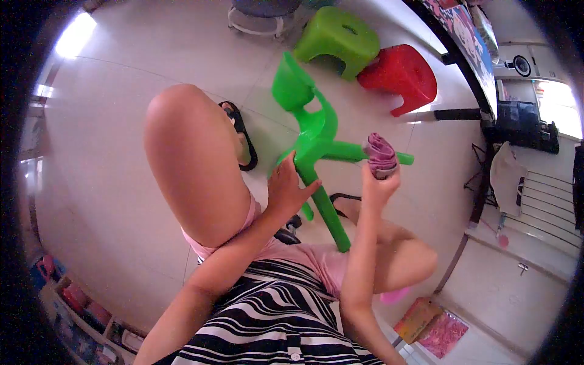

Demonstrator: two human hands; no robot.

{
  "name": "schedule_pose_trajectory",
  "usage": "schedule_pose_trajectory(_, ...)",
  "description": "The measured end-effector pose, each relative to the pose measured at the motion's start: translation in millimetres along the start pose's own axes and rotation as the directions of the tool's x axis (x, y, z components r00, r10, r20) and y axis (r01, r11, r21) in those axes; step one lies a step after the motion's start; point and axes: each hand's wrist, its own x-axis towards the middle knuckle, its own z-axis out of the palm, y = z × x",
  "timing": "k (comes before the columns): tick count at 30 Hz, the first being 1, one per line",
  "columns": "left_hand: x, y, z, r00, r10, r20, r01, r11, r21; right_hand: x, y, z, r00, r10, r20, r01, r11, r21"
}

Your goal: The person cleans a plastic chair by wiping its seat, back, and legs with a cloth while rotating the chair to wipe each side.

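Note:
A small bright green plastic chair [319, 125] is tilted between my knees, its legs pointing towards me and to the right. My left hand [288, 187] grips it near the top of a leg, with the thumb across the front and the fingers on the far side. In my right hand [383, 184] is a bunched pink-purple cloth [382, 155], folded into a wad above the closed fingers. The cloth is close to the chair leg that points right; whether they touch, I cannot tell.
A green stool [340, 36] and a red stool [403, 76] stand ahead on the tiled floor [109, 152]. The base of a wheeled chair [261, 23] is behind them. A table edge [447, 42] runs along the right. Bins with items [85, 310] sit at lower left.

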Motion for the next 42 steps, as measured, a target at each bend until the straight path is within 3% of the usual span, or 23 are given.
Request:
schedule_pose_trajectory(1,0,2,-2,1.0,-0.005,0.003,0.005,1.0,0.002,4,1,6,1.0,0.008,0.021,-0.008,1.0,-0.024)
schedule_pose_trajectory(4,1,1,-4,1.0,0.001,0.016,0.0,0.999,-0.042,12,13,22,0.914,-0.352,0.203,0.402,0.86,-0.315)
schedule_pose_trajectory(7,5,-2,-2,0.998,0.004,0.055,0.0,0.997,-0.079,8,24,41,0.826,-0.168,0.538,0.446,0.778,-0.441)
schedule_pose_trajectory(10,3,2,-1,0.996,-0.015,0.084,0.017,1.0,-0.026,3,17,44,0.769,-0.252,0.588,0.543,0.743,-0.392)
schedule_pose_trajectory(14,3,10,-8,0.988,-0.059,0.141,0.056,0.998,0.027,5,26,43,0.756,-0.257,0.602,0.552,0.745,-0.375)
schedule_pose_trajectory(22,2,9,-4,0.996,-0.021,0.087,0.017,0.999,0.039,4,18,40,0.712,-0.275,0.646,0.603,0.712,-0.361)
schedule_pose_trajectory(32,2,5,-3,0.998,-0.011,0.069,0.005,0.996,0.093,-8,7,33,0.536,-0.282,0.796,0.662,0.725,-0.189)
schedule_pose_trajectory(34,10,-9,10,0.981,-0.089,0.171,0.071,0.992,0.109,-22,3,38,0.48,-0.313,0.82,0.65,0.754,-0.093)
schedule_pose_trajectory(35,13,-16,18,0.967,-0.128,0.22,0.104,0.987,0.119,-28,0,40,0.515,-0.315,0.797,0.629,0.771,-0.102)
schedule_pose_trajectory(38,8,-4,6,0.98,-0.109,0.168,0.089,0.988,0.126,-27,-1,39,0.53,-0.321,0.785,0.605,0.791,-0.086)
schedule_pose_trajectory(42,5,-14,13,0.994,0.007,0.11,-0.023,0.989,0.143,-26,3,40,0.531,-0.322,0.784,0.617,0.781,-0.097)
